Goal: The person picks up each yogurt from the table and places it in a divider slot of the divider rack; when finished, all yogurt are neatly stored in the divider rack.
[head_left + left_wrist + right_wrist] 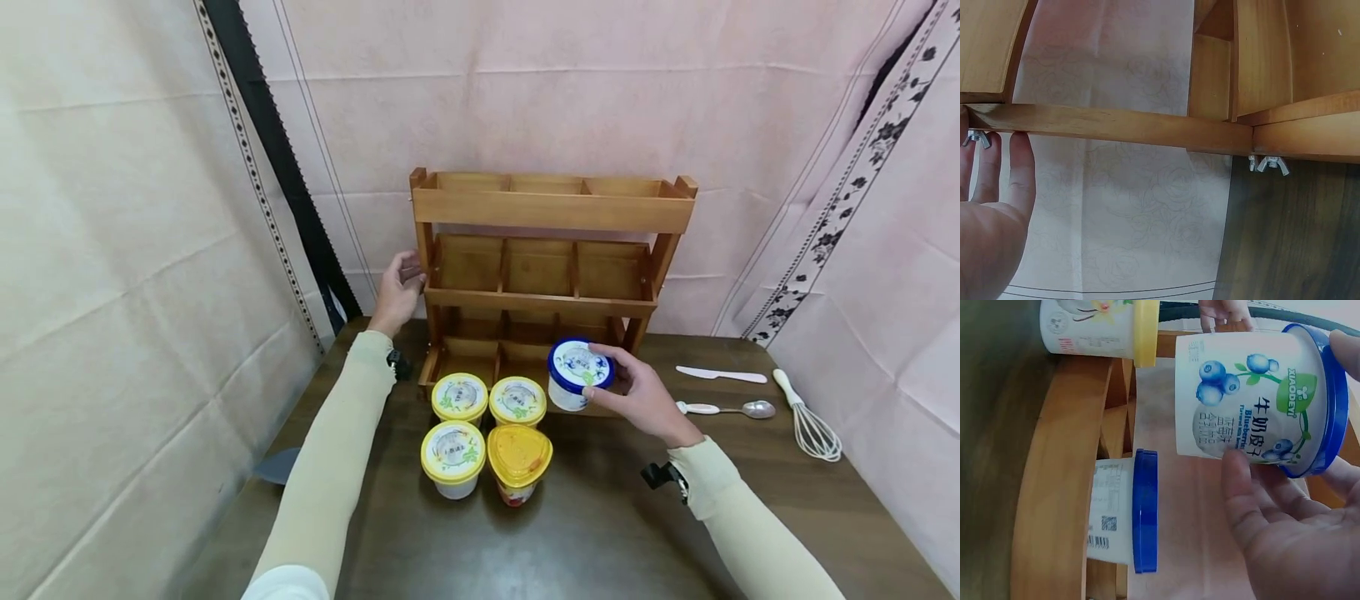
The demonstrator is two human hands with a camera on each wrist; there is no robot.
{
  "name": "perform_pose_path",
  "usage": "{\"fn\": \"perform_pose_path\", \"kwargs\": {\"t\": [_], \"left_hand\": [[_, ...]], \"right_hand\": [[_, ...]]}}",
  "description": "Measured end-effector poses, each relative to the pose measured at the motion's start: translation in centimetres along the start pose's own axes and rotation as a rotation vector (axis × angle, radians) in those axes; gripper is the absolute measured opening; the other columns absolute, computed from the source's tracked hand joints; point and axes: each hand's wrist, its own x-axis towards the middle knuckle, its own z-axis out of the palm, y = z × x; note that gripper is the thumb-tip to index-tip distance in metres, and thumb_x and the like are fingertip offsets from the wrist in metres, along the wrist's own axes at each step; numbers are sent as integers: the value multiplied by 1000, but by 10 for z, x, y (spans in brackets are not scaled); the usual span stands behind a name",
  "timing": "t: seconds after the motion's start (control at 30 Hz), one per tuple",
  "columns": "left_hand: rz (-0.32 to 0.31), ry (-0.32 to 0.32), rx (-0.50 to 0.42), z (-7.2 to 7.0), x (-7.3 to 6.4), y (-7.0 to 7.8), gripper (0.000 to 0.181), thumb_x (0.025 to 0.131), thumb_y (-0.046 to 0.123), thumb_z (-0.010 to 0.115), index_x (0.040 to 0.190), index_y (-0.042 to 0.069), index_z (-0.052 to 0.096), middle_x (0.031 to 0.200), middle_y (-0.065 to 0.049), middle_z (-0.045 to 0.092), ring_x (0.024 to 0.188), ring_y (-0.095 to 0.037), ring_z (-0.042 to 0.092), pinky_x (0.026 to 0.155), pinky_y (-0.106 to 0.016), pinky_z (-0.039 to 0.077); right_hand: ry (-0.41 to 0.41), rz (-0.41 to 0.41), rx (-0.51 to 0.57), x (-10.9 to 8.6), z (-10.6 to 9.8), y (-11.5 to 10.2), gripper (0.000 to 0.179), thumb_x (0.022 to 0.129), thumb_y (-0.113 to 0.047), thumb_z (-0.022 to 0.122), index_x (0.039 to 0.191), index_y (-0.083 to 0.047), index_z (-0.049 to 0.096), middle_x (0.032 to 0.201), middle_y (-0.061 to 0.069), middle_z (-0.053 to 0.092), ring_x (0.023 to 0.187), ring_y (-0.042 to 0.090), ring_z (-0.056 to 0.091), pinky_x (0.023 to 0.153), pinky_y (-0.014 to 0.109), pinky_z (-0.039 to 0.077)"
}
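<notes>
My right hand (637, 396) grips a white tub with a blue lid (581, 371), thumb and fingers round it, in front of the rack's lower right. In the right wrist view this tub (1241, 394) shows printed blueberries. My left hand (399, 292) is at the left side of the wooden rack (555, 208); in the left wrist view its fingertips touch the rack's side bar (1122, 125), and the thumb cannot be seen. A second blue-lidded tub (1113, 512) sits in the rack's low tier in the right wrist view.
Three round yellow-lidded tubs (453, 454) and a cup with a rounded triangular yellow lid (517, 458) stand before the rack. A white knife (720, 374), a spoon (757, 409) and a whisk (813, 429) lie at the right. Cloth walls (555, 100) surround the table.
</notes>
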Motion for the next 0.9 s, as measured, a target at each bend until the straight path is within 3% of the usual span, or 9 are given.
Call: {"fn": "perform_pose_path", "kwargs": {"t": [0.2,0.57,0.9], "left_hand": [[5,4,-19,1,1,4,45,107,1,57,150,13,51,143,-15,56,138,-30,57,116,-45,50],[-4,10,-14,-1,-4,3,44,107,0,55,150,12,51,142,-15,56,137,-29,58,117,-45,49],[-22,0,-38,-1,-5,4,46,107,2,56,151,15,50,145,-14,54,139,-29,56,117,-45,49]], "right_hand": [[39,1,27,21,4,0,68,94,-32,83,154,-25,52,145,13,60,122,39,64,91,27,62],[70,58,6,50,21,4,75,90,-49,83,156,-29,51,151,11,55,135,39,58,105,58,57],[91,75,-40,69,40,8,79,89,-51,84,157,-28,50,150,9,57,131,34,59,105,53,55]]}}
